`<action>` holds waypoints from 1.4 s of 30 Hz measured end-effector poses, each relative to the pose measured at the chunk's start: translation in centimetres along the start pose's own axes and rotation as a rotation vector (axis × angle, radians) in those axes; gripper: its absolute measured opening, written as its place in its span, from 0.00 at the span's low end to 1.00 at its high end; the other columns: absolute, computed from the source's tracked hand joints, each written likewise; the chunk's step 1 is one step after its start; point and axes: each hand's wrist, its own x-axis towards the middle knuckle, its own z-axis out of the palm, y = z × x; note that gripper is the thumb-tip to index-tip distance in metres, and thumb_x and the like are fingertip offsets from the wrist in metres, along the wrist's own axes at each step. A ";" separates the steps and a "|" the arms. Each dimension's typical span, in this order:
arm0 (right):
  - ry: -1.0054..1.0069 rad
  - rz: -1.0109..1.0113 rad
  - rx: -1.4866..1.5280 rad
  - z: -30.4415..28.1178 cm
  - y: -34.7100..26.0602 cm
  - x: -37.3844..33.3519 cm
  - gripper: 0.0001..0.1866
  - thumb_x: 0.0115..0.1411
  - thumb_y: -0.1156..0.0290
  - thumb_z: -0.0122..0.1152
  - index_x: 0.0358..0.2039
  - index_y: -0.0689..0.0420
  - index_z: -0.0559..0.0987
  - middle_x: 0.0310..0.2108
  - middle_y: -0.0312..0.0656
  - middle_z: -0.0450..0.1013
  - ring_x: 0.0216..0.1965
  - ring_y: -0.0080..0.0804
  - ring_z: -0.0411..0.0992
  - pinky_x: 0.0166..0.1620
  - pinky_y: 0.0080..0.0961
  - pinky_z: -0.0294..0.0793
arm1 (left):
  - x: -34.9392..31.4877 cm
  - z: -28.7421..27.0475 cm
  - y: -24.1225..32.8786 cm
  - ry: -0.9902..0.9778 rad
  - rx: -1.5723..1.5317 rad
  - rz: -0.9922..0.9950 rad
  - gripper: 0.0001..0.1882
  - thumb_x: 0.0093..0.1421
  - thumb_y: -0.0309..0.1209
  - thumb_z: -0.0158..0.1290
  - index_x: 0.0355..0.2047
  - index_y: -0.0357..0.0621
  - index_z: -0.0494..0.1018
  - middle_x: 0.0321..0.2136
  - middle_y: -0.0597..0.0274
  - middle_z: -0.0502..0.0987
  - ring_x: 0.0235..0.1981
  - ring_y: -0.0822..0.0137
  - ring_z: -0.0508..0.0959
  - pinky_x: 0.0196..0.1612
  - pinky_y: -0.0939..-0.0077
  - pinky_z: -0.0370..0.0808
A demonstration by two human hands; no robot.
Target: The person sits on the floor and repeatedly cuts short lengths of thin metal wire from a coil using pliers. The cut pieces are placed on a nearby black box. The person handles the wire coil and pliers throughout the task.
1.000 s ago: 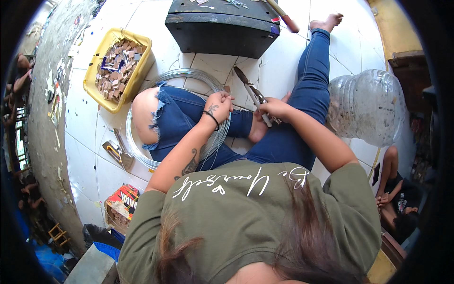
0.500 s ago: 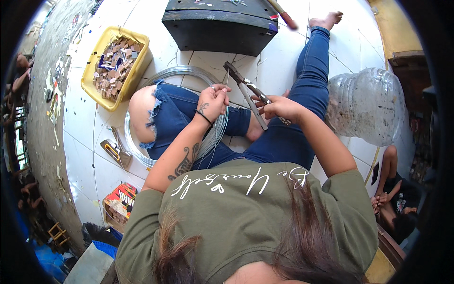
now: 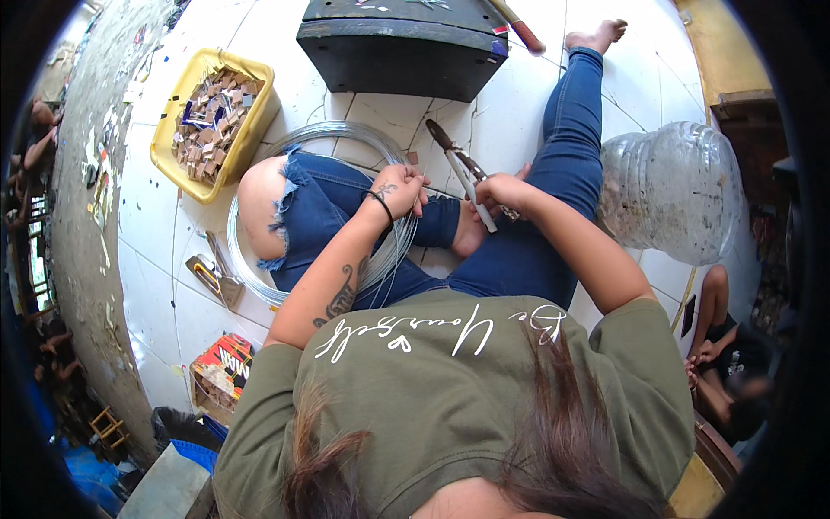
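Note:
Over my bent knee's inner side, my left hand (image 3: 400, 189) is closed, with strands of the silvery wire coil (image 3: 335, 130) running up close to it. The wire inside its fingers is hardly visible. My right hand (image 3: 501, 194) grips long metal snips (image 3: 467, 164) by the handles. The snips' dark, rusty jaws point away from me and up to the left, apart from my left hand. The coil lies around and under my bent leg, partly hidden by it. A small brown piece (image 3: 412, 157) lies on the tiles beyond my left hand.
A yellow basin (image 3: 270, 108) of small brown blocks stands at the far left. Ahead is a black box (image 3: 402, 60), with a wooden handle (image 3: 525, 36) beside it. At right lies a clear plastic jug (image 3: 674, 195); at left, a scraper-like tool (image 3: 216, 281) and a red carton (image 3: 223, 368).
The snips have moved right and toward me, away from my left hand, and their handles have come closer together. My left hand has turned slightly; the wire standing above it no longer shows.

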 end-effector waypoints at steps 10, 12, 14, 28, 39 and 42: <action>0.128 0.123 -0.183 3.0 -0.8 -0.2 0.10 0.44 0.73 0.49 0.23 0.67 0.72 0.17 0.48 0.69 0.15 0.35 0.69 0.18 0.30 0.70 | 2.1 0.8 -1.3 0.140 0.215 -0.019 0.09 0.54 0.25 0.43 0.25 0.30 0.71 0.13 0.57 0.73 0.10 0.68 0.70 0.14 0.76 0.69; 0.137 0.120 -0.214 3.1 -0.9 -0.3 0.10 0.44 0.72 0.49 0.23 0.67 0.72 0.16 0.48 0.69 0.15 0.35 0.70 0.19 0.29 0.70 | 2.2 0.9 -1.4 0.138 0.212 -0.020 0.09 0.53 0.24 0.43 0.26 0.29 0.71 0.14 0.57 0.73 0.10 0.68 0.71 0.14 0.76 0.69; 0.145 0.103 -0.217 3.2 -0.8 -0.2 0.10 0.43 0.73 0.49 0.22 0.67 0.72 0.17 0.48 0.69 0.15 0.36 0.69 0.18 0.29 0.70 | 2.3 0.9 -1.4 0.136 0.217 -0.021 0.10 0.53 0.24 0.43 0.27 0.29 0.72 0.14 0.57 0.73 0.10 0.68 0.71 0.14 0.75 0.69; 0.028 -0.027 -0.207 1.9 -0.1 -1.0 0.14 0.46 0.74 0.46 0.32 0.69 0.71 0.27 0.51 0.72 0.28 0.38 0.74 0.29 0.28 0.74 | 0.8 0.5 -1.1 0.186 -0.005 0.129 0.11 0.59 0.27 0.41 0.32 0.31 0.70 0.14 0.64 0.70 0.08 0.76 0.66 0.12 0.84 0.62; -0.194 -0.216 -0.142 0.4 -1.1 -5.0 0.35 0.47 0.73 0.45 0.59 0.63 0.55 0.48 0.48 0.66 0.41 0.31 0.70 0.44 0.23 0.71 | -0.2 -0.3 0.2 0.148 -0.328 0.289 0.10 0.62 0.29 0.41 0.37 0.33 0.66 0.16 0.68 0.67 0.10 0.80 0.63 0.15 0.87 0.64; -0.143 -0.243 -0.140 0.5 -0.9 -4.6 0.31 0.47 0.71 0.48 0.54 0.61 0.62 0.39 0.43 0.69 0.36 0.29 0.70 0.41 0.25 0.71 | -0.4 0.0 0.2 0.153 -0.327 0.269 0.10 0.62 0.29 0.41 0.36 0.34 0.67 0.16 0.68 0.67 0.10 0.81 0.62 0.15 0.88 0.63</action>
